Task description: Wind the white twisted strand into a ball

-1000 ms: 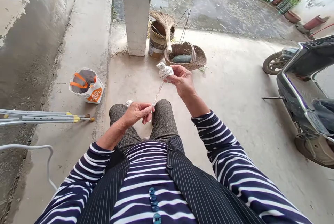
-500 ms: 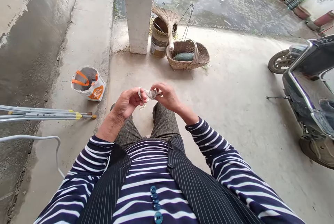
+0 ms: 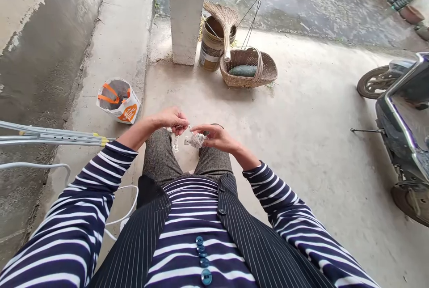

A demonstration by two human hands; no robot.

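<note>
Left hand [image 3: 177, 122] nearly closed, thumb and fingers pinched on a thin length of white cord [image 3: 190, 128]. Right hand [image 3: 214, 138] half-curled, fingers and thumb closed round the side of a wound white bundle [image 3: 196, 140], so it is gripped, not loose. Bundle sits in the air between the hands, above the knees, in front of the striped shirt [image 3: 194, 216]. Looks small, lumpy, off-white, with thin dark lines across the wraps and a stubby end poking out to the left. Loose twisted tail [image 3: 175, 145] hangs below the left hand.

Writing: shopping bag [image 3: 119, 102] has an orange patch with white script, can't read it for sure. Bucket [image 3: 210, 51] has a pale label band, lettering too small to make out.

Containers: bag stands open on the floor, orange handles, grey inside, contents can't be told. Bucket is beside the pillar [image 3: 187, 15], straw broom [image 3: 223, 15] laid across its rim, inside dark, can't tell what's in there. Wicker basket [image 3: 239, 81] just beside the bucket, arched handle, one long dark green gourd [image 3: 243, 70] lying inside
</note>
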